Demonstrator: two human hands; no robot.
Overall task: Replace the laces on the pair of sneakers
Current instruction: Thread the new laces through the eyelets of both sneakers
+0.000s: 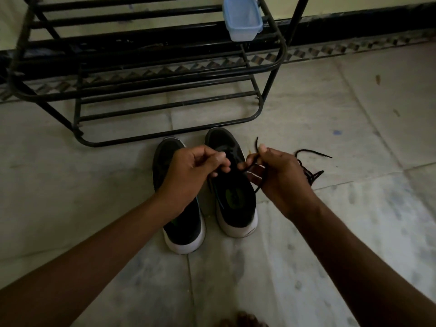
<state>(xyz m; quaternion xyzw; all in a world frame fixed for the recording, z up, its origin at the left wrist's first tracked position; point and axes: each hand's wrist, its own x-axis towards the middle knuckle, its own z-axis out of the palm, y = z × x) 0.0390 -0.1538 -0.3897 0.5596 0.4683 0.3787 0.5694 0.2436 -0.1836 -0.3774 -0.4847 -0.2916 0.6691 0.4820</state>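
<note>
pale stone floor tiles (306,244), smudged and dimly lit, carry everything. toward the far left edge of the floor stands a black tubular metal shoe rack (146,74), its rails bare but for a small translucent blue plastic tub (243,18) sitting on an upper rail at the rack's right end. just in front of the rack's lower bar, a pair of black sneakers with white soles rests side by side on the floor, toes pointing away toward the rack. the left sneaker (181,223) lies slightly nearer the person, its front half hidden under the left hand (191,171). that hand hovers over the shoe with fingers curled together, thumb and forefinger pinched on one part of a thin black lace (260,179). the right sneaker (236,199) sits just beside its partner, with a greenish insole showing in its opening; whether any lace is threaded through either shoe cannot be made out. the right hand (280,175) is over the right sneaker's outer edge, its fingers closed on the same black lace, whose short tip sticks up above the thumb while a loop hangs below the fingers. to the right of that hand, a second loose black lace (311,172) lies in a tangle on the floor, one end trailing out toward the right.
</note>
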